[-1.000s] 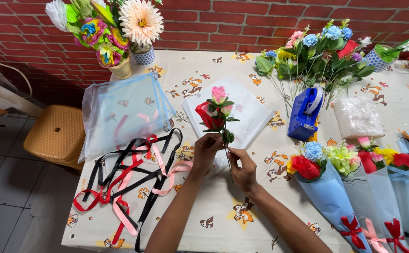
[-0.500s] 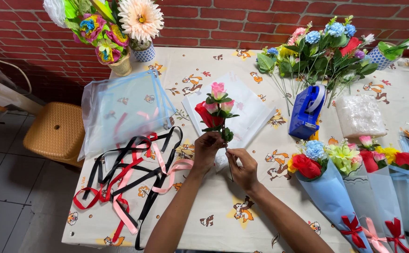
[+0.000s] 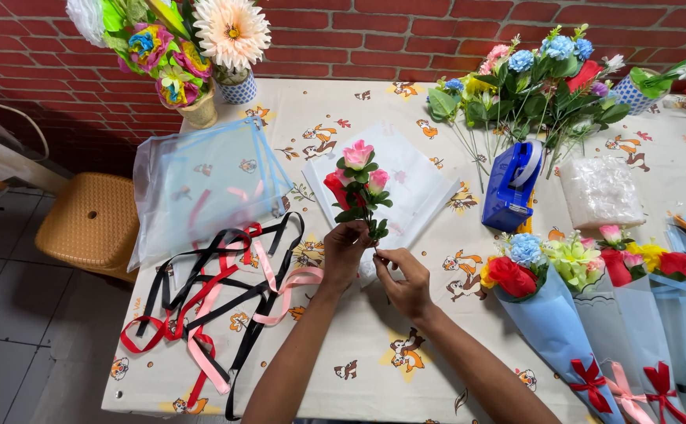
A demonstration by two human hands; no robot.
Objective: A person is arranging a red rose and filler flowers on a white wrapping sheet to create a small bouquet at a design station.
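Pinching small bouquet [image 3: 359, 184] stems, both hands [image 3: 374, 263] raised, touching.

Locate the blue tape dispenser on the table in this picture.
In the head view, the blue tape dispenser stands right of centre on the table, just below the loose pile of flowers and left of the clear plastic bundle.

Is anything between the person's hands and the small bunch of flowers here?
Nothing visible. The left hand already grips the stems of the small bunch of flowers, held up above the white wrapping sheets. The right hand touches the stem ends just below it.
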